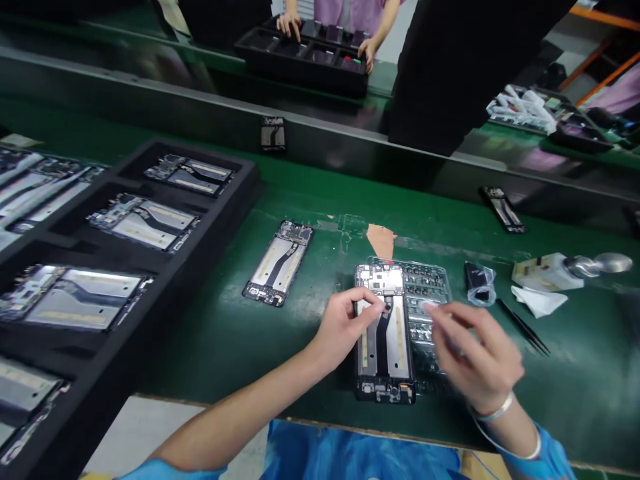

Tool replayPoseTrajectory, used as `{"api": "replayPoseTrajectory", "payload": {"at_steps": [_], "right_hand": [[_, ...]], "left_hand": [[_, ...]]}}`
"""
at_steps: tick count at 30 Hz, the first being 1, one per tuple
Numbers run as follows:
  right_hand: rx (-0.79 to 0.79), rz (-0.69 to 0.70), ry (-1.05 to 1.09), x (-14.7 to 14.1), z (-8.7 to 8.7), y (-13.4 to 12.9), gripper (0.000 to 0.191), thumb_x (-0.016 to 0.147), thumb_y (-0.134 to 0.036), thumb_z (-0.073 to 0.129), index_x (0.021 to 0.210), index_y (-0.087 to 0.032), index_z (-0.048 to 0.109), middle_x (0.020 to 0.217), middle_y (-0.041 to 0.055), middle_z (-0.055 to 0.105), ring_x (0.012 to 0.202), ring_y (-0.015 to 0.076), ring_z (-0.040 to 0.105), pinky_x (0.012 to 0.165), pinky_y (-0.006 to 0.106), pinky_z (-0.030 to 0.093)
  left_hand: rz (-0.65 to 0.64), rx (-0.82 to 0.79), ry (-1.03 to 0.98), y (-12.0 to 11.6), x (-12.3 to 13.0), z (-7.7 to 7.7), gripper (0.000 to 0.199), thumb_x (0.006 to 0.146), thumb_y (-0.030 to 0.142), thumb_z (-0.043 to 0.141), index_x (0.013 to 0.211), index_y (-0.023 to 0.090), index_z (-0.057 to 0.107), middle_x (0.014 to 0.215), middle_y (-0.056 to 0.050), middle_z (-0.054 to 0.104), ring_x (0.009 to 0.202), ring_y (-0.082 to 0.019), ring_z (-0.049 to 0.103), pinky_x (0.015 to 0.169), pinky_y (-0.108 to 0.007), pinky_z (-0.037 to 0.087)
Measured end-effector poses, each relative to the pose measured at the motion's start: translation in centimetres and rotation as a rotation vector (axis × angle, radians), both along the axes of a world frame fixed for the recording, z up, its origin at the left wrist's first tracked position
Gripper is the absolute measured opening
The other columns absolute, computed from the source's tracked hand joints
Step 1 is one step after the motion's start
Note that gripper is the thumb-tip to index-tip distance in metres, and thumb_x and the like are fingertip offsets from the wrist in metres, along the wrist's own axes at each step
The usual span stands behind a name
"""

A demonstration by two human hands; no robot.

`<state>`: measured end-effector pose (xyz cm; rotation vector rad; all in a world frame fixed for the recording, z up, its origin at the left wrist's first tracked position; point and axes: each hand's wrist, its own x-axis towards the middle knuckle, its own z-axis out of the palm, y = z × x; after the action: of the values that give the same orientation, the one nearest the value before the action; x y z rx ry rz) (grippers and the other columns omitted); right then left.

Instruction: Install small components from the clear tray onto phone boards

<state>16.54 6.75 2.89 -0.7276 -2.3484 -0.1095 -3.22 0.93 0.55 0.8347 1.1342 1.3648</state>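
An opened phone body (399,340) lies in front of me, its circuit board at the far end and a black ribbon cable down its middle. My left hand (347,320) reaches over its upper left part, thumb and forefinger pinched on a small dark piece above the cable. To the right, my right hand (477,350) is raised and blurred, its fingertips near a clear plastic tray (443,283) of small black parts; whatever is between them cannot be made out. The tray lies partly under the phone. A second opened phone body (281,263) rests to the left.
A black foam tray (200,247) with several phone bodies fills the left. Tweezers (525,327), a white cloth (540,301), a bottle (540,272) and a small bagged item (480,283) lie right. Beyond the ledge, another person's hands (290,25) hold a black tray (305,63).
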Motion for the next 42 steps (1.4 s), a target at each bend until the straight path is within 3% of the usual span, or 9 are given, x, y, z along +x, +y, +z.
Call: {"api": "replayPoseTrajectory", "payload": {"at_steps": [4, 17, 22, 27, 30, 32, 37, 40, 42], "right_hand": [[-0.018, 0.122, -0.038, -1.8, -1.0, -1.3, 0.068, 0.07, -0.005, 0.064, 0.132, -0.03, 0.049, 0.089, 0.0056, 0.067, 0.063, 0.0156, 0.057, 0.056, 0.029, 0.049], [-0.073, 0.117, 0.003, -1.2, -1.2, -1.2, 0.064, 0.068, -0.005, 0.065, 0.125, -0.031, 0.055, 0.088, 0.0059, 0.065, 0.063, 0.0168, 0.058, 0.054, 0.03, 0.049], [0.009, -0.201, 0.111, 2.7, -1.3, 0.1, 0.063, 0.063, -0.004, 0.068, 0.117, -0.036, 0.062, 0.092, 0.0035, 0.064, 0.068, 0.0208, 0.06, 0.061, 0.037, 0.049], [0.074, -0.587, 0.023, 8.0, -1.7, 2.6, 0.035, 0.069, -0.015, 0.064, 0.098, -0.033, 0.071, 0.077, 0.0059, 0.064, 0.065, 0.027, 0.059, 0.053, 0.041, 0.046], [-0.038, -0.705, -0.17, 8.6, -1.5, 2.8, 0.022, 0.075, -0.029, 0.062, 0.094, -0.027, 0.072, 0.077, 0.0093, 0.067, 0.074, 0.0329, 0.058, 0.05, 0.043, 0.044], [-0.165, -0.673, -0.088, 7.0, -1.1, 2.3, 0.027, 0.076, -0.036, 0.062, 0.1, -0.024, 0.07, 0.088, 0.0105, 0.068, 0.08, 0.0326, 0.058, 0.059, 0.046, 0.046], [-1.04, -0.155, 0.327, 0.6, -1.2, 0.2, 0.027, 0.086, -0.035, 0.053, 0.11, -0.026, 0.06, 0.072, 0.0007, 0.066, 0.063, 0.0189, 0.06, 0.06, 0.033, 0.051], [-1.204, -0.062, 0.501, -1.2, -2.2, -0.6, 0.021, 0.086, -0.034, 0.053, 0.103, -0.026, 0.063, 0.084, 0.0007, 0.068, 0.072, 0.0181, 0.062, 0.064, 0.03, 0.052], [-1.261, -0.055, 0.596, -1.4, -2.6, -1.0, 0.022, 0.087, -0.033, 0.052, 0.105, -0.027, 0.062, 0.099, 0.0013, 0.067, 0.083, 0.0192, 0.062, 0.074, 0.031, 0.051]], "left_hand": [[-0.015, 0.002, 0.034, 0.1, 0.0, 0.0, 0.02, 0.08, 0.031, 0.059, 0.07, 0.014, 0.059, 0.068, -0.001, 0.057, 0.066, -0.013, 0.05, 0.064, -0.023, 0.038], [-0.008, 0.018, 0.095, 0.1, 0.0, 0.0, 0.014, 0.081, 0.024, 0.057, 0.071, 0.015, 0.06, 0.071, -0.002, 0.06, 0.069, -0.013, 0.053, 0.065, -0.023, 0.04], [0.03, 0.052, 0.193, 0.0, 0.1, 0.4, 0.013, 0.08, 0.022, 0.058, 0.069, 0.016, 0.061, 0.071, -0.003, 0.063, 0.069, -0.014, 0.056, 0.066, -0.024, 0.041], [0.026, 0.072, 0.259, -0.1, 0.1, 0.7, 0.013, 0.08, 0.021, 0.057, 0.069, 0.016, 0.063, 0.072, -0.003, 0.065, 0.069, -0.015, 0.057, 0.067, -0.025, 0.042], [0.016, 0.079, 0.267, -0.2, 0.2, 0.6, 0.014, 0.081, 0.022, 0.057, 0.07, 0.016, 0.063, 0.072, -0.003, 0.065, 0.07, -0.015, 0.057, 0.067, -0.025, 0.042], [-0.02, 0.088, 0.259, -0.2, 0.2, 0.5, 0.014, 0.081, 0.023, 0.057, 0.07, 0.016, 0.064, 0.073, -0.003, 0.065, 0.07, -0.015, 0.057, 0.067, -0.025, 0.042], [-0.207, 0.088, 0.179, -0.2, 0.6, 0.1, 0.015, 0.082, 0.026, 0.058, 0.073, 0.015, 0.065, 0.073, -0.003, 0.064, 0.07, -0.014, 0.056, 0.067, -0.025, 0.041], [-0.275, 0.088, 0.126, -0.1, 0.6, 0.0, 0.014, 0.08, 0.027, 0.061, 0.075, 0.015, 0.066, 0.076, -0.003, 0.062, 0.074, -0.015, 0.056, 0.07, -0.025, 0.042], [-0.205, 0.104, 0.114, -0.1, 0.3, 0.2, 0.013, 0.08, 0.026, 0.062, 0.074, 0.015, 0.067, 0.09, -0.006, 0.061, 0.085, -0.017, 0.058, 0.075, -0.027, 0.044]]}}
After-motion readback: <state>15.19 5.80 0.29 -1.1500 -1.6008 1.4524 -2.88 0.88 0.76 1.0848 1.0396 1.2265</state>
